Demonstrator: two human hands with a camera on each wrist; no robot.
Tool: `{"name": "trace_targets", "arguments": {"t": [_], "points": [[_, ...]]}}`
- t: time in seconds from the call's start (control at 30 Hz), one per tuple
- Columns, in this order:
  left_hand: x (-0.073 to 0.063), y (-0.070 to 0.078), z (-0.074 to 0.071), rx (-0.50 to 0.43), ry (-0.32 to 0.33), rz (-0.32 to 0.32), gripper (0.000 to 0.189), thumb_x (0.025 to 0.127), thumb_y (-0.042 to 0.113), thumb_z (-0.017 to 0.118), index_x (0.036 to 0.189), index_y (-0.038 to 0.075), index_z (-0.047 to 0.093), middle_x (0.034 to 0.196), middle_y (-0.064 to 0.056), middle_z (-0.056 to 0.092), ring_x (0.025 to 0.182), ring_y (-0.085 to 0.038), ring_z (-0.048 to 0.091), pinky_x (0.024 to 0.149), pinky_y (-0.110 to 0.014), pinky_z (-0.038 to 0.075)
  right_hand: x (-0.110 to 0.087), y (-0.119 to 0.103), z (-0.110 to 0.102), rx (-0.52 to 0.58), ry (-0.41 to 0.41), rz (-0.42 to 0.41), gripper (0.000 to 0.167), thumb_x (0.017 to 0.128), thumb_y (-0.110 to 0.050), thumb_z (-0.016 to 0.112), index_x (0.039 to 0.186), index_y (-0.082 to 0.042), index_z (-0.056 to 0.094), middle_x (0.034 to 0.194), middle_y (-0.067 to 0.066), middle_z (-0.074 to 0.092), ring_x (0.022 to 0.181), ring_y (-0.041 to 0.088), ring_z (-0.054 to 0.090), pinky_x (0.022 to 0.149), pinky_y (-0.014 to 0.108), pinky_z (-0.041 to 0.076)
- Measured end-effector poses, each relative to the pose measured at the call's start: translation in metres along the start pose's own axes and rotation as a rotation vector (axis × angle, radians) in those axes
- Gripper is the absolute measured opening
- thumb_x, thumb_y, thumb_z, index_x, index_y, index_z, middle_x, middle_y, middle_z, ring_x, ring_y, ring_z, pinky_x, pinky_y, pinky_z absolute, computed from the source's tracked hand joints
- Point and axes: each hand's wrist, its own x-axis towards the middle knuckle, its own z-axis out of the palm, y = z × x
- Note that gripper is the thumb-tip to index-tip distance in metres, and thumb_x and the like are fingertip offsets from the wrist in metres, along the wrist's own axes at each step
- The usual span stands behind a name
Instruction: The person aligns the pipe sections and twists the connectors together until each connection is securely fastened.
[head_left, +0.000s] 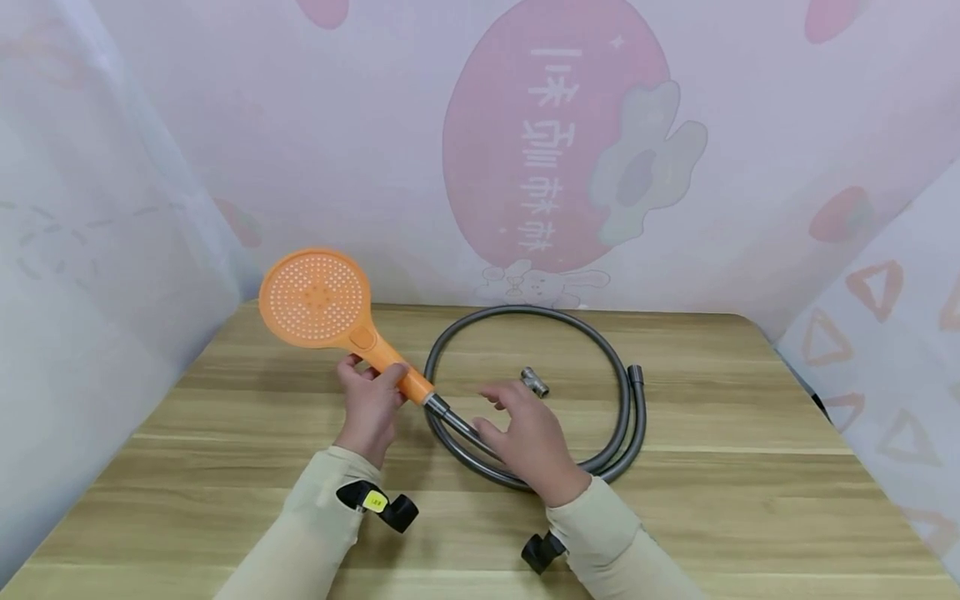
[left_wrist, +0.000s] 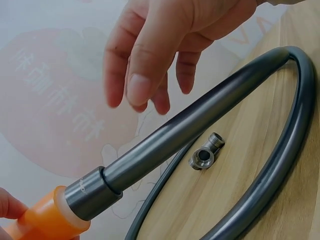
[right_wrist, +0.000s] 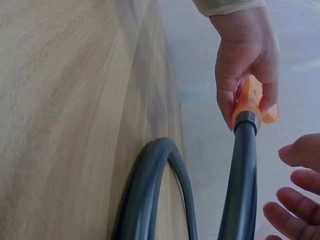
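Observation:
An orange shower head (head_left: 315, 300) with a round perforated face is held up over the left part of the table. My left hand (head_left: 371, 408) grips its handle, thumb on top. A dark grey shower hose (head_left: 525, 309) joins the handle's end through a collar (left_wrist: 92, 194) and lies looped on the wood. My right hand (head_left: 531, 437) hovers above the hose near that joint, fingers spread and loosely bent, holding nothing. In the left wrist view a gap shows between the right fingertips (left_wrist: 138, 89) and the hose.
A small metal threaded tee fitting (head_left: 535, 382) lies inside the hose loop. The hose's free end (head_left: 636, 375) points away at the loop's right side. A printed cloth backdrop (head_left: 375, 150) stands behind the wooden table (head_left: 750, 500).

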Motion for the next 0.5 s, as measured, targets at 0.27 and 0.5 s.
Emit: {"name": "trace_targets", "arguments": {"t": [0.27,0.5], "points": [[0.008,-0.001,-0.004,-0.014,0.003,-0.01,0.072,0.088,-0.003,0.054,0.138,0.013,0.004,0.122,-0.013,0.038,0.106,-0.025,0.05,0.072,-0.026,0.051,-0.003,0.005,-0.006,-0.024,-0.008,-0.004,0.035,0.086,-0.019,0.073,0.118,-0.008,0.064,0.114,0.004,0.063,0.097,0.018,0.06,0.079,0.037,0.052],[0.016,-0.003,-0.008,-0.019,0.011,-0.029,0.071,0.087,-0.005,0.054,0.136,0.013,0.005,0.12,-0.012,0.038,0.107,-0.025,0.05,0.071,-0.027,0.051,-0.005,0.012,-0.01,-0.061,-0.028,0.012,0.036,0.086,-0.021,0.073,0.119,-0.009,0.064,0.114,0.003,0.063,0.097,0.018,0.061,0.077,0.036,0.052]]}}
